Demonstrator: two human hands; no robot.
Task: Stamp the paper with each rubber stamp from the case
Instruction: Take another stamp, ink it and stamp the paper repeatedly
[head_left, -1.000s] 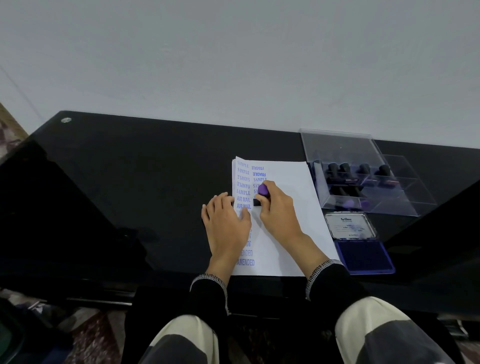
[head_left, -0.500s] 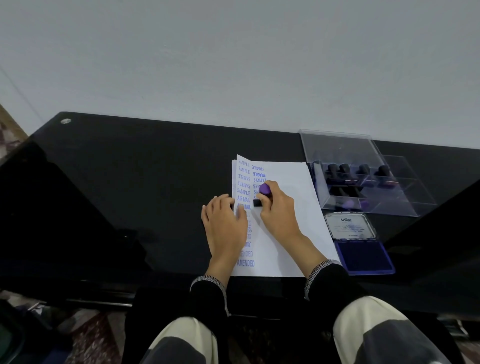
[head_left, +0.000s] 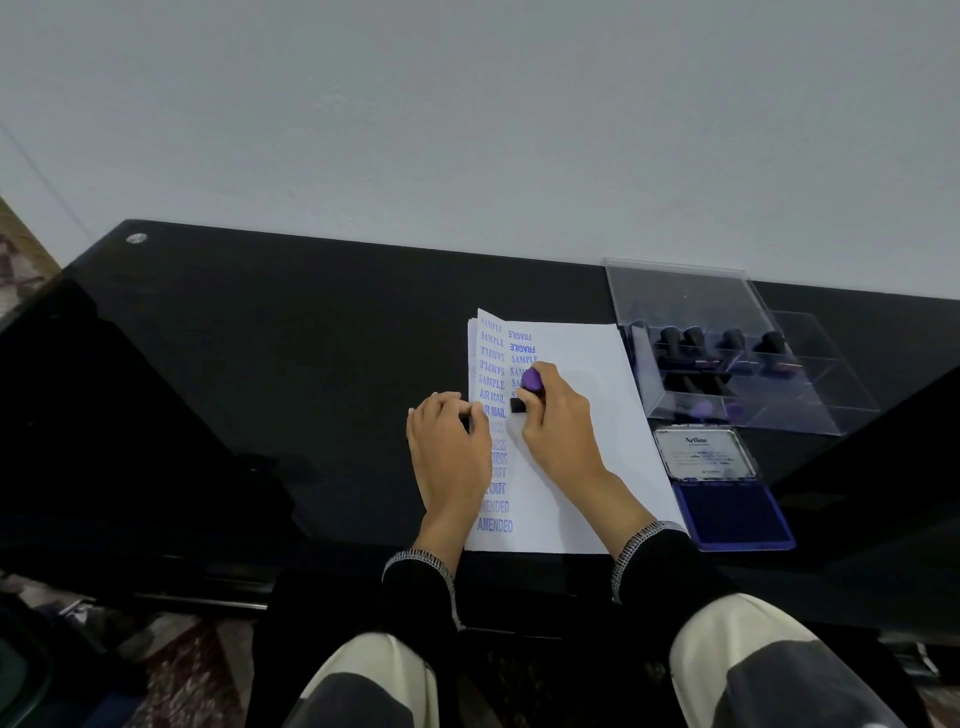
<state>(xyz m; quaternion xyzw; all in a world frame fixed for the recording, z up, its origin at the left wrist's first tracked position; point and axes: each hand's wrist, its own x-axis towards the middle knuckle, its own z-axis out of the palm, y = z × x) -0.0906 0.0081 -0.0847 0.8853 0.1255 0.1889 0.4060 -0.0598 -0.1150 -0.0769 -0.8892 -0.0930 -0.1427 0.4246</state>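
Note:
A white paper (head_left: 587, 415) lies on the black glass table (head_left: 260, 364), covered down its left side with blue prints such as SAMPLE, AIR MAIL and AMENDED. My right hand (head_left: 558, 421) grips a rubber stamp (head_left: 530, 387) with a purple knob, its black base down on the paper's second column. My left hand (head_left: 449, 441) rests flat on the paper's left edge, fingers relaxed. The clear plastic case (head_left: 727, 358) stands open to the right and holds several black-handled stamps.
A blue ink pad (head_left: 730, 512) with its lid (head_left: 704, 453) open lies at the paper's right, below the case. The table's front edge runs just under my wrists, with my knees below it. A white wall rises behind the table.
My right hand stays pressing the stamp at almost the same spot. My left hand has slid slightly left, toward the paper's edge.

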